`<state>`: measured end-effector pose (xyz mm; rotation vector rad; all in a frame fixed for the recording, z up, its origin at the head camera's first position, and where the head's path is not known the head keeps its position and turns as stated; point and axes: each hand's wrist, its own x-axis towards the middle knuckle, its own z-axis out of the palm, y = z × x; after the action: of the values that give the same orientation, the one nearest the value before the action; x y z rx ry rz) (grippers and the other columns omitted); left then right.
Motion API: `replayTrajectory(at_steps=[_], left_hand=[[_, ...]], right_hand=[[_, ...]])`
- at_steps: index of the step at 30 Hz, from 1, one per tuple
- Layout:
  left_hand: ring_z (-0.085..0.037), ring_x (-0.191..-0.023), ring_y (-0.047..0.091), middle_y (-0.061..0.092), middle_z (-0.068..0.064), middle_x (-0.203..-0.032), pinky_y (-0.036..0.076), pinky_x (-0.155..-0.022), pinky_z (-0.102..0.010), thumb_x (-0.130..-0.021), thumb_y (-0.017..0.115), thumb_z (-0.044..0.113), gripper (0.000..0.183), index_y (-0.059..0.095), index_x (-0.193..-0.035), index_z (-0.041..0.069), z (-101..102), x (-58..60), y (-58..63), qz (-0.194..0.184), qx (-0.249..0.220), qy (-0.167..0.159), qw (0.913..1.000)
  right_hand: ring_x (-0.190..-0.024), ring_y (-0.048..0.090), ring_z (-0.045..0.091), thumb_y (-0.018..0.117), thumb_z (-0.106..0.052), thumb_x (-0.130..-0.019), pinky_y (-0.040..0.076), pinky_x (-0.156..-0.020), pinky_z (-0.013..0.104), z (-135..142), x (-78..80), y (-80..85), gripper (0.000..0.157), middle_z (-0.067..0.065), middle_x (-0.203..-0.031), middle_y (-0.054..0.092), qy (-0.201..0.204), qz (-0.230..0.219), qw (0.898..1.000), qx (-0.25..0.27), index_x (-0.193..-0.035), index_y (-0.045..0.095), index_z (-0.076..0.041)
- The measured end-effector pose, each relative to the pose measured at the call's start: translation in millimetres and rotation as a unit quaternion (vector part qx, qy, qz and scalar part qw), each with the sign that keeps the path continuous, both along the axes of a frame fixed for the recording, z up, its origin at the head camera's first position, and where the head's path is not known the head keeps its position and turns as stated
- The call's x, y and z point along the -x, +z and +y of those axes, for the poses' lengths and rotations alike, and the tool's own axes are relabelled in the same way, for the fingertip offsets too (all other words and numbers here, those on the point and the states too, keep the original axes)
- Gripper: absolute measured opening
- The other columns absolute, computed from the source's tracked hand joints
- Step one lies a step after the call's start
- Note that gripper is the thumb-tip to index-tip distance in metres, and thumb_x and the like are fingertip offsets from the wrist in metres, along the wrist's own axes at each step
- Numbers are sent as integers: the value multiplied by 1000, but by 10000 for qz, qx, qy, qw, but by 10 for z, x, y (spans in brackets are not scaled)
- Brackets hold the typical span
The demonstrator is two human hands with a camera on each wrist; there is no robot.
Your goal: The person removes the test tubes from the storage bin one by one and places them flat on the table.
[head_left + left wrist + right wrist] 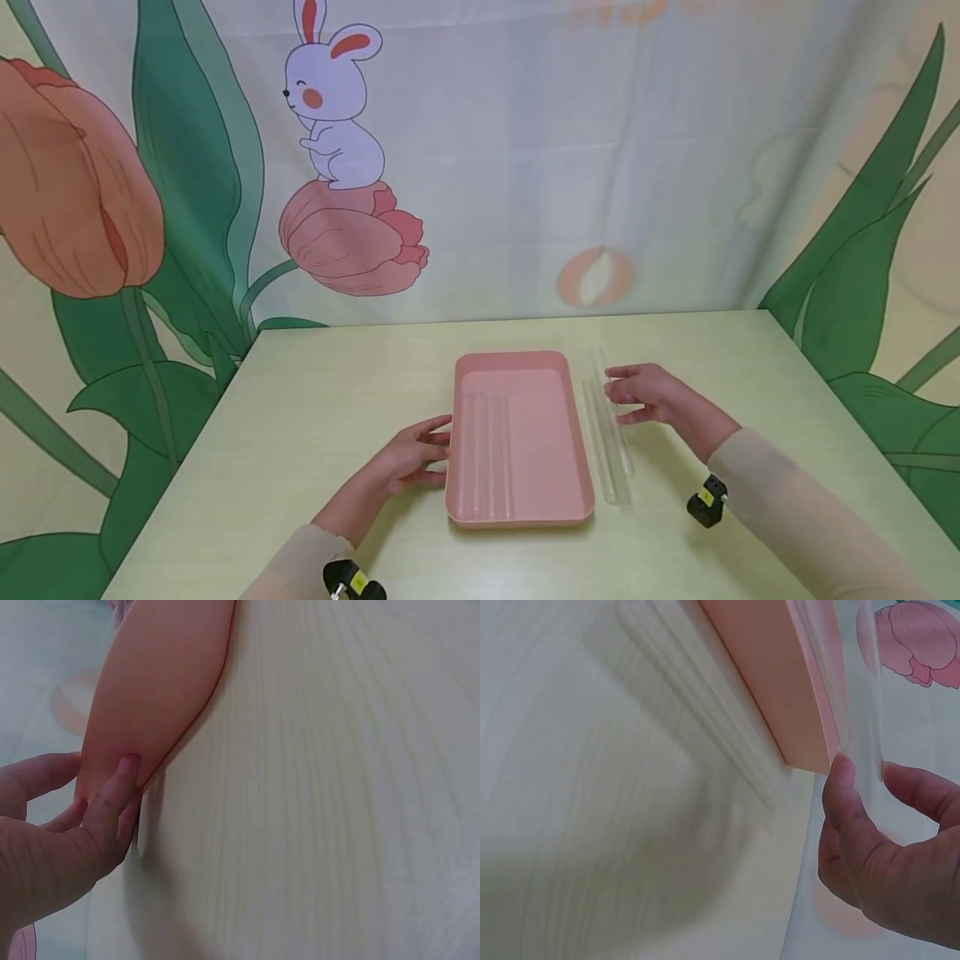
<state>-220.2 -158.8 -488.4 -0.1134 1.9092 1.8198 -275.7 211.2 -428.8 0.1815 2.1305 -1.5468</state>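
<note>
A pink tray [551,442] lies on the table, with several long clear tubes [487,458] side by side along its left half. My left hand [412,457] is at the tray's left side, fingertips against its outer wall. To the right of the tray, my right hand [648,394] pinches a clear tube [866,690] between thumb and fingers, tilted and seemingly raised off the table. Beneath it, close to the tray's right wall, another clear tube [602,450] lies on the tabletop. How many tubes lie there is hard to tell through the transparent material.
The pale wood-grain table [337,383] extends around the tray on all sides. Behind it hangs a printed curtain [510,167] with a rabbit and tulips. Small black devices [707,502] are attached near both wrists.
</note>
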Motion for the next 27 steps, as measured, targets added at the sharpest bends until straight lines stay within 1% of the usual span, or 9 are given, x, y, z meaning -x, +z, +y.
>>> replayTrajectory(at_steps=[5, 7, 11, 16, 18, 23, 27], left_hand=[[-19, -108, 66, 42, -30, -158, 62, -75, -33, -98, 53, -6, 66, 32, -160, 4, -2, -1, -4, -17, 5, 12, 10000], [-18, -106, 67, 42, -29, -158, 62, -74, -33, -98, 53, -6, 66, 32, -160, 5, -3, 2, -4, -33, 7, 29, 10000], [-16, -102, 67, 42, -29, -158, 62, -73, -31, -99, 54, -6, 65, 32, -160, 4, -5, 2, -5, -34, -7, 22, 10000], [-17, -104, 66, 41, -30, -158, 62, -74, -32, -99, 53, -6, 66, 31, -160, 3, -12, -3, 2, -5, -57, -49, 10000], [-17, -106, 66, 41, -30, -158, 62, -75, -33, -99, 53, -6, 66, 31, -160, 3, -14, -4, 1, -3, -65, -62, 10000], [-18, -107, 66, 42, -30, -158, 62, -76, -34, -99, 53, -5, 66, 31, -160, 4, -10, -5, 3, -15, -53, -61, 10000], [-18, -106, 67, 42, -30, -158, 62, -76, -34, -99, 53, -6, 65, 31, -160, 4, -5, -7, 2, -4, -54, -49, 10000]], right_hand=[[-88, 56, 10, 56, -8, -102, 61, -73, 29, 11, 3, -69, 60, 16, -125, 62, -80, -35, 9999, -54, -155, 32, 7], [-87, 56, 10, 56, -7, -102, 61, -72, 28, 21, 4, -97, 61, 15, -122, 63, -100, -55, 9999, -79, -155, 32, 8], [-89, 55, 10, 56, -7, -101, 60, -71, 27, 50, 14, -162, 61, 9, -115, 64, -147, -120, 9997, -174, -155, 32, 8], [-95, 55, 13, 57, -7, -101, 60, -72, 27, 74, 38, -259, 61, 7, -113, 64, -178, -229, 9993, -226, -155, 32, 8], [-93, 55, 13, 57, -6, -100, 60, -71, 27, 77, 44, -295, 62, 5, -108, 63, -162, -232, 9994, -219, -154, 32, 9], [-84, 52, 11, 58, -4, -98, 58, -65, 25, 70, 45, -343, 63, -2, -89, 58, -196, -187, 9994, -192, -153, 32, 11], [-78, 51, 11, 58, -2, -96, 57, -62, 24, 59, 51, -372, 63, -3, -85, 56, -258, -235, 9991, -251, -152, 33, 11]])
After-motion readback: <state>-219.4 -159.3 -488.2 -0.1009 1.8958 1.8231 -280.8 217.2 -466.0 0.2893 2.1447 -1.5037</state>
